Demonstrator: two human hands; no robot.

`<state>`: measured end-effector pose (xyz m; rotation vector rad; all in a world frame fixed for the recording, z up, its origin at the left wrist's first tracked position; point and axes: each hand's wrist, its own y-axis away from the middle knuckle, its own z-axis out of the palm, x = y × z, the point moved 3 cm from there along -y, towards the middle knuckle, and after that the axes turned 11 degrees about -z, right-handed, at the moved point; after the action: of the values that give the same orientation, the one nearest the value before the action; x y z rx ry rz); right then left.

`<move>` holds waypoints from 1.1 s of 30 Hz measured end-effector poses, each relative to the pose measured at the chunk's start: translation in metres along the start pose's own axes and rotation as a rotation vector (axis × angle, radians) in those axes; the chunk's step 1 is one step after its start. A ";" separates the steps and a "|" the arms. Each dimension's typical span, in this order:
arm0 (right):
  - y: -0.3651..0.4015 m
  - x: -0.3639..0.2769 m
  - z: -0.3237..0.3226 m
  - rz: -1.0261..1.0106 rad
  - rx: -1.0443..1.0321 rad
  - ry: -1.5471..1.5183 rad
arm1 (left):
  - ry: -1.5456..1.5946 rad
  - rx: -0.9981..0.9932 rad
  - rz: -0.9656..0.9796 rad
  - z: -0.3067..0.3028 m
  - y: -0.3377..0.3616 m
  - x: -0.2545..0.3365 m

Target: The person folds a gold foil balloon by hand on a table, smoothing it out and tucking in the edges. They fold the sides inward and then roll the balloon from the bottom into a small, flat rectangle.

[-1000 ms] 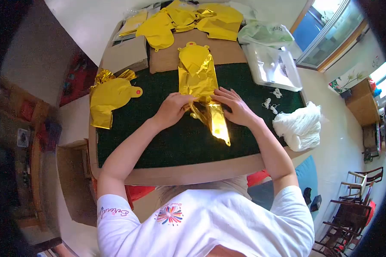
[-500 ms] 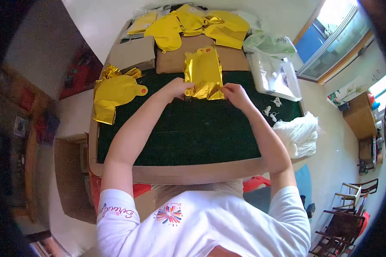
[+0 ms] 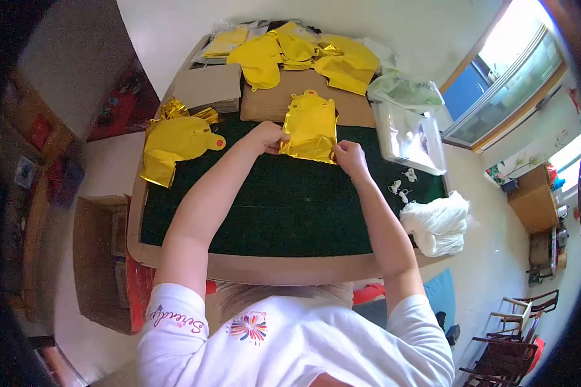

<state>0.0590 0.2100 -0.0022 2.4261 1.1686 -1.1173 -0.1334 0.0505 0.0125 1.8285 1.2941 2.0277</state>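
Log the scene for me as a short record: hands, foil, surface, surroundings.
Foil piece: yellow, creased, red mark at far end
Left hand: at its left edge
Right hand: pinching its near right corner
Surface: dark green mat, cardboard beyond
Left side: another foil piece
Right side: white string bundle

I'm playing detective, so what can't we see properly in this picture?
All in the head view:
- Foil underside: hidden by its own top.
- Some fingers of the left hand and right hand: hidden by the hands themselves.
- Anything printed on the foil's red spot: too small to read.
- Tray's far end: covered by the bag.
- Shirt bottom: cut off by the picture's lower edge.
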 end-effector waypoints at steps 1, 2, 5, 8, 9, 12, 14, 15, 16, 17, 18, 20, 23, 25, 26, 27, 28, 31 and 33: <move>0.002 -0.002 -0.001 0.005 0.005 -0.016 | 0.002 0.001 0.003 0.002 0.002 0.001; 0.003 -0.004 -0.001 0.008 0.012 -0.032 | -0.018 0.032 -0.002 0.004 0.003 0.002; 0.004 -0.008 -0.003 -0.012 0.031 0.022 | -0.079 0.086 -0.027 0.003 -0.005 0.003; 0.004 -0.018 -0.009 0.071 0.011 -0.152 | -0.117 0.101 -0.049 0.002 -0.014 -0.001; 0.000 -0.012 -0.010 0.069 0.020 -0.154 | -0.110 0.092 -0.047 0.002 -0.014 -0.001; -0.013 0.002 -0.014 -0.399 0.248 0.153 | -0.044 0.032 -0.013 0.001 -0.008 -0.004; -0.014 -0.001 -0.013 -0.639 0.249 0.319 | -0.031 0.018 -0.031 0.000 -0.015 -0.009; -0.013 -0.003 -0.014 -0.625 0.184 0.372 | -0.020 -0.003 -0.013 0.000 -0.016 -0.010; -0.016 -0.004 -0.016 -0.626 0.195 0.375 | -0.007 -0.024 0.005 0.000 -0.018 -0.011; -0.018 -0.008 -0.016 -0.686 0.123 0.345 | -0.045 -0.020 -0.001 -0.001 -0.020 -0.011; -0.020 -0.010 -0.014 -0.745 0.049 0.315 | -0.050 -0.019 0.005 0.000 -0.014 -0.010; -0.020 -0.008 -0.009 -0.675 0.024 0.410 | -0.029 -0.037 0.030 0.002 -0.001 -0.008; -0.020 -0.008 -0.008 -0.592 -0.074 0.455 | -0.017 -0.040 0.035 0.001 0.005 -0.008; -0.019 -0.008 -0.009 -0.623 -0.137 0.432 | -0.006 -0.045 0.041 0.002 0.010 -0.008; -0.020 -0.008 -0.010 -0.621 -0.132 0.432 | 0.012 -0.050 0.042 0.003 0.012 -0.008; -0.020 -0.008 -0.009 -0.633 -0.170 0.464 | 0.007 -0.052 0.044 0.001 0.009 -0.009; -0.020 -0.008 -0.009 -0.646 -0.210 0.496 | 0.002 -0.063 0.054 0.000 0.006 -0.011; -0.021 -0.007 -0.008 -0.646 -0.250 0.496 | 0.009 -0.066 0.073 0.001 0.001 -0.015; -0.022 -0.007 -0.007 -0.652 -0.257 0.499 | 0.023 -0.056 0.085 0.001 0.002 -0.015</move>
<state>0.0430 0.2240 0.0099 2.2261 2.2081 -0.4181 -0.1282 0.0413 0.0024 1.8710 1.1723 2.1110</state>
